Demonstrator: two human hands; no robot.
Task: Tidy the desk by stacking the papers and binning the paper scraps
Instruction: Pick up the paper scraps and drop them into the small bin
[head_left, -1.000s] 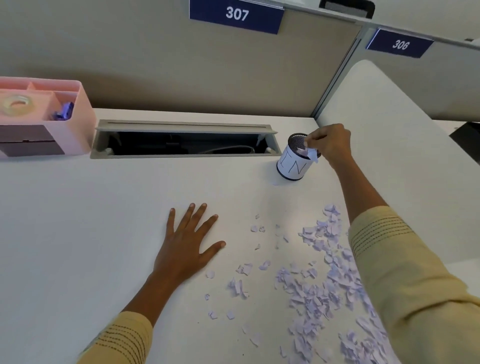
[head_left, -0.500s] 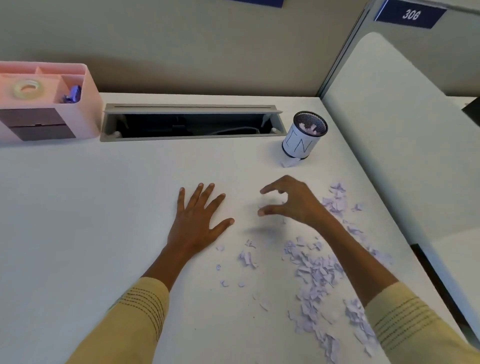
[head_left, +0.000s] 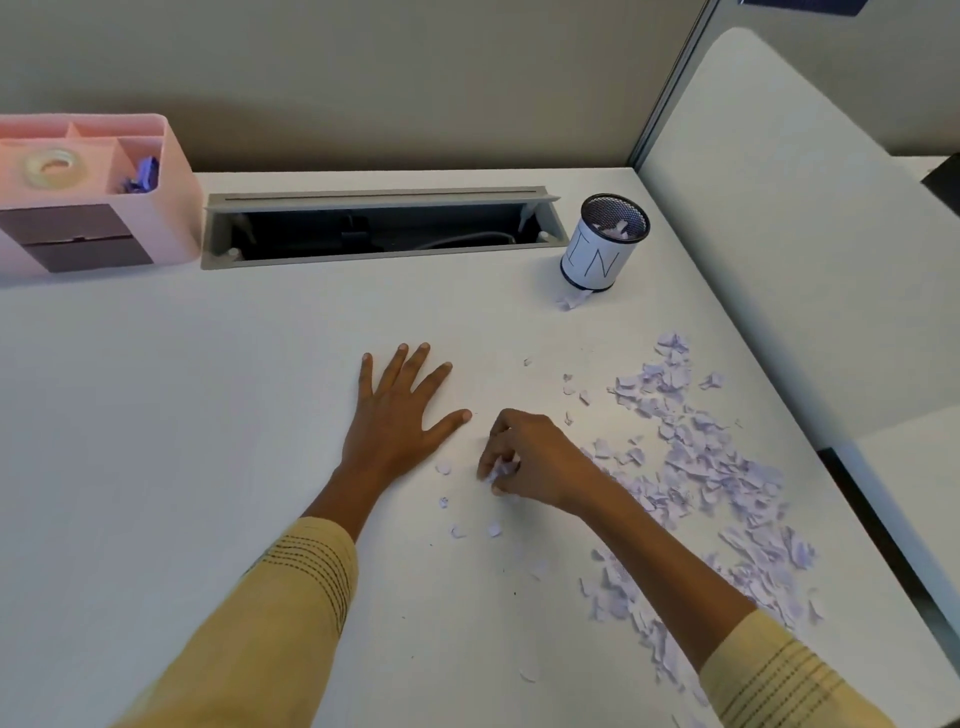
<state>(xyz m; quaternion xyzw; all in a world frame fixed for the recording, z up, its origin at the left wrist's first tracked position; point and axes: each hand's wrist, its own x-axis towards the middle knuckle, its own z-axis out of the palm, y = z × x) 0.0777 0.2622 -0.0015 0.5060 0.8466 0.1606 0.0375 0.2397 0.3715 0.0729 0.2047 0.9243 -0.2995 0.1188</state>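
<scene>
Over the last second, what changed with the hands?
The right hand left the bin, came back down to the desk and now pinches paper scraps near the left thumb. The left hand stayed flat on the desk; the bin stayed put.

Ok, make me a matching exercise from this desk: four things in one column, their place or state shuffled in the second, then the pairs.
Things:
1. left hand
2. right hand
3. bin
4. tape roll

Place or state:
A. in the pink organiser
B. pinching scraps
C. flat on the desk
D. beside the cable slot, scraps inside

Pairs: 1-C, 2-B, 3-D, 4-A
</scene>
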